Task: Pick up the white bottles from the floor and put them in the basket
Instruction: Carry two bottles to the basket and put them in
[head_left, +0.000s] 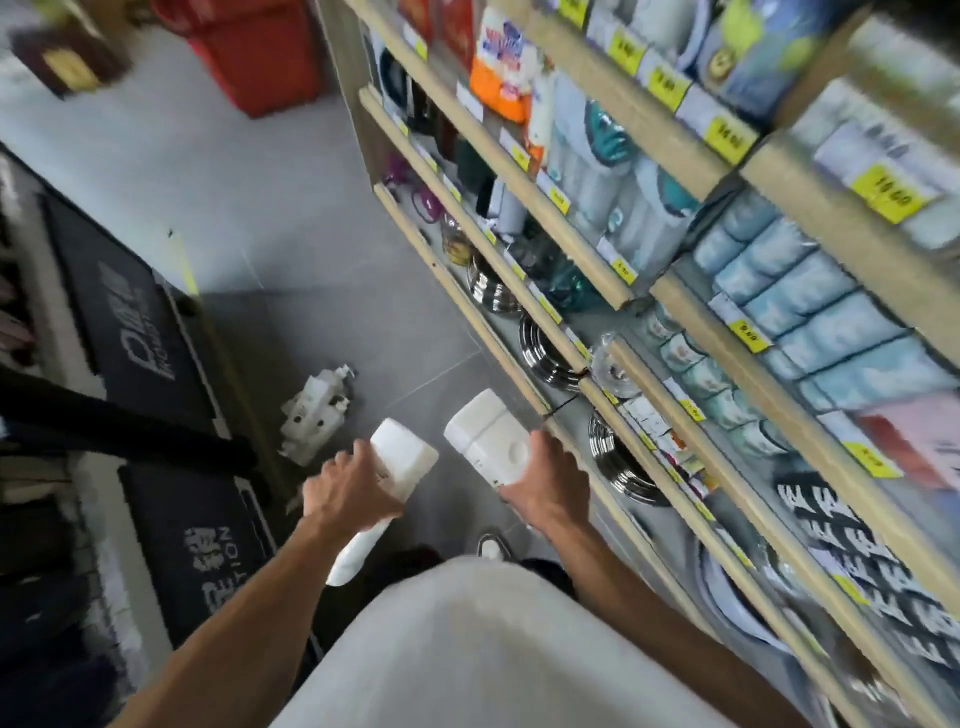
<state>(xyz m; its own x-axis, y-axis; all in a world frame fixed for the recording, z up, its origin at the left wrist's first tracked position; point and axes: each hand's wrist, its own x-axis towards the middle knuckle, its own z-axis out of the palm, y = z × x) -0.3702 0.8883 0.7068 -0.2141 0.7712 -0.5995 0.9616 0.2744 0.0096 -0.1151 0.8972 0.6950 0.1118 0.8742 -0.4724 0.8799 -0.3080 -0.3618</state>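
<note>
Grips a white bottle (408, 449) in the left hand (353, 488), fingers wrapped round its body, narrow end pointing back toward the person. Clasps a second white bottle (485, 441) in the right hand (545, 483), just beside the first, both clear of the grey floor (291, 260). Leaves what looks like a third white bottle (317, 410) lying on the floor just beyond the left hand. Seems mid-carry: lifted, not yet dropped in. Calls next for a walk to the red basket (260, 52), probably the target, well ahead of both hands past the shelf (519, 291) on the right-hand side, then a release over its opening.
</note>
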